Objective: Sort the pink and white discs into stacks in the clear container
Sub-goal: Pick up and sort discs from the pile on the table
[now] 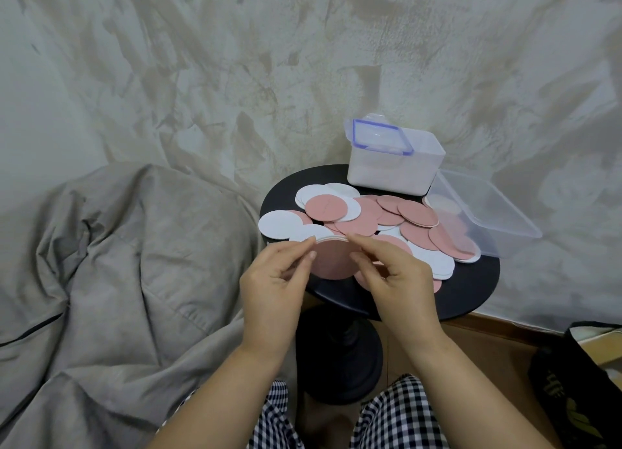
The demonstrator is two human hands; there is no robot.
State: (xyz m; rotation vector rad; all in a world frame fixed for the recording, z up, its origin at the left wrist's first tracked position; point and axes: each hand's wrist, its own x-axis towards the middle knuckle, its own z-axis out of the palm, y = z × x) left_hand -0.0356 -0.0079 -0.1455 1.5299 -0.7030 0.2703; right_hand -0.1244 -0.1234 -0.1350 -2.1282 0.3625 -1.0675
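Mottled plaster wall behind round black table point(471, 290). Loose pink and white discs point(387, 213) heaped across top. At 6 o'clock edge, left hand point(272, 287) and right hand point(393, 273) pinch thin disc stack point(331, 258) by rim with curled fingers, pink face toward camera. Clear container point(505, 226) at 3 o'clock, discs visible through wall. White tub point(393, 169) at 12 o'clock, lid askew. Grey fabric point(117, 263) at 9 o'clock.

Round black pedestal table point(471, 287), base point(340, 364) on wooden floor point(488, 341). Crumpled grey quilt point(117, 263) heaped left of table. Mottled plaster wall point(235, 61) behind. Whitish box point(393, 172) at table's far edge, blue-rimmed lid point(382, 137) askew on top. Black bag point(572, 381) at lower right.
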